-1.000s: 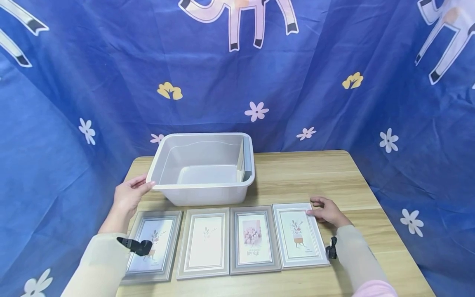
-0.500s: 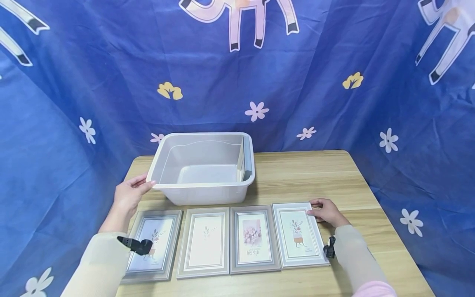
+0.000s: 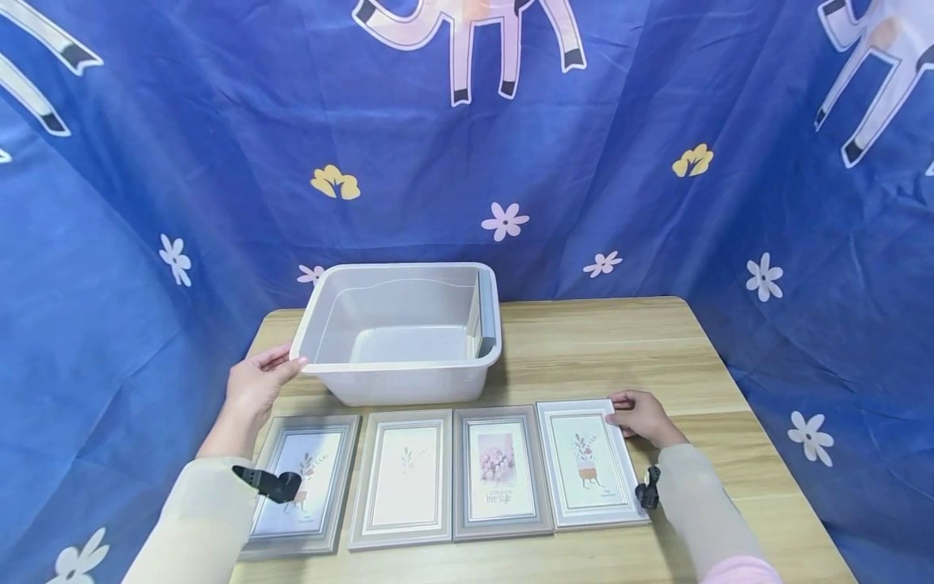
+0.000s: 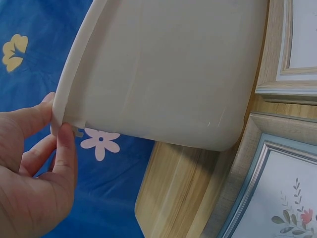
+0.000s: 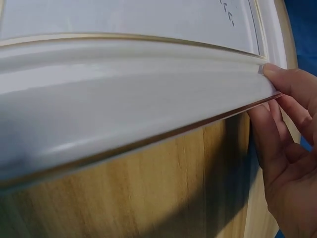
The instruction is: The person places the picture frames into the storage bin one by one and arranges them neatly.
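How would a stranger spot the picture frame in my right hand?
On the wooden table, find the pale plastic basin; in front of it is a row of four picture frames. Choose the rightmost frame, pinched by your right hand. Its white border stands out against the taupe frame beside it.

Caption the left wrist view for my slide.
Left hand pinches the rim of a pale tub, two picture frames beside it on a wooden table.

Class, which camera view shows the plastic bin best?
The head view: it shows nearly the whole bin, open top and front wall included. The left wrist view shows part of its outside and the rim the left hand pinches; the right wrist view shows none.
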Motion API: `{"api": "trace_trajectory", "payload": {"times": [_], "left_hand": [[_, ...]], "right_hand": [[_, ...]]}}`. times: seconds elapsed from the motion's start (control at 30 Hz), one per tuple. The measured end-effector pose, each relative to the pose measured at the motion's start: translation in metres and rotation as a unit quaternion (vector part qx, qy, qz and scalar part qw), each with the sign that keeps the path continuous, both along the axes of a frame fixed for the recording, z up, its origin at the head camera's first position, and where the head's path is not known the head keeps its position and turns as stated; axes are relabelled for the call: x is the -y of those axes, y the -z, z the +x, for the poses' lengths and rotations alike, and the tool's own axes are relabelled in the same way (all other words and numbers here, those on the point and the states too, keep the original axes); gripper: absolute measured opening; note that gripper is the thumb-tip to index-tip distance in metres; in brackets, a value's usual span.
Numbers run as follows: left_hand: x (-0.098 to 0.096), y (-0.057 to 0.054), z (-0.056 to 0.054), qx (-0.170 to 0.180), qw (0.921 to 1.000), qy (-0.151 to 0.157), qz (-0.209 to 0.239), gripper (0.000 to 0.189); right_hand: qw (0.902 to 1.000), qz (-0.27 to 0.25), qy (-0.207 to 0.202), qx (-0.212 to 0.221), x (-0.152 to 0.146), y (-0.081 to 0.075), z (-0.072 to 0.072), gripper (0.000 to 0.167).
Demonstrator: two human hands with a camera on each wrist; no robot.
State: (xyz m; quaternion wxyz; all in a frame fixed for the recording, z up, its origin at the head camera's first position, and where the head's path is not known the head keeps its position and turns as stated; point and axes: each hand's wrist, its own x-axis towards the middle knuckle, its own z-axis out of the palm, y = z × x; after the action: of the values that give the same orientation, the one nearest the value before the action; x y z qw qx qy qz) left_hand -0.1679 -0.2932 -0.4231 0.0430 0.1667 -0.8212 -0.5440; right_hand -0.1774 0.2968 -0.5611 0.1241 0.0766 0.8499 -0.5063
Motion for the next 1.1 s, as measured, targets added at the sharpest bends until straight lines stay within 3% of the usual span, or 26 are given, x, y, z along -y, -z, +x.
{"api": "trace_trajectory", "payload": {"times": [0.37,0.73,1.0,1.1], "left_hand": [[0.0,0.003,0.0,0.008,0.9999,0.0,-0.007,0.059],[0.001,0.005,-0.002,0.003,1.0,-0.001,-0.009,0.059],[0.002,0.003,-0.003,0.005,0.9997,-0.002,-0.025,0.059],[0.001,0.003,-0.003,0.009,0.9995,-0.001,-0.029,0.059]], "right_hand": [[0.9997,-0.001,-0.01,0.022,-0.001,-0.01,-0.004,0.049],[0.9942,-0.084,-0.05,0.046,-0.012,-0.026,-0.01,0.057],[0.9857,-0.123,-0.109,0.036,-0.015,-0.043,-0.016,0.055],[0.9855,-0.129,-0.106,0.033,-0.015,-0.048,-0.018,0.053]]}}
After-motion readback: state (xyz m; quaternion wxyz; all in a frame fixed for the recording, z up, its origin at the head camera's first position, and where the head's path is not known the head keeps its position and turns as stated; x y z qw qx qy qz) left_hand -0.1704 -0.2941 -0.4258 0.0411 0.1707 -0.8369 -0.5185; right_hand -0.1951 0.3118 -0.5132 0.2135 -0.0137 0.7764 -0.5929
